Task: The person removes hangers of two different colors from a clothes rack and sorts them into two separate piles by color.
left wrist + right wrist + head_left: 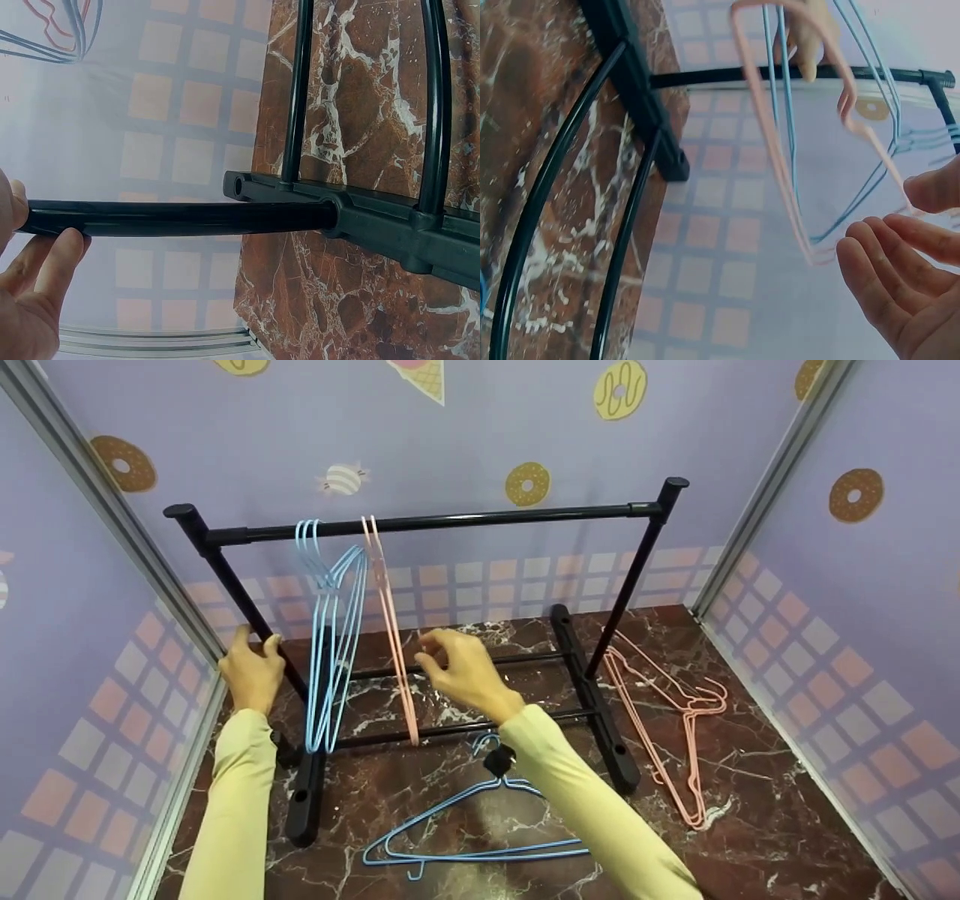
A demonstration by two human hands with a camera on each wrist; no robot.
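On the left, my left hand (253, 671) grips the upright post (172, 218) of a black clothes rack, thumb on one side and fingers on the other. My right hand (469, 671) is just right of the pink hangers (394, 637) hanging from the top bar (480, 520). Its fingers are loosely bent with nothing between them; in the right wrist view the thumb and fingertips overlap the hangers' edge. Several light blue hangers (322, 660) hang left of the pink ones.
Blue hangers (465, 855) lie on the brown marbled surface in front, partly hidden by my right sleeve, with a small black piece (499, 761) near their hooks. More pink hangers (691, 757) lie at the right. Patterned purple walls (450, 450) enclose the space.
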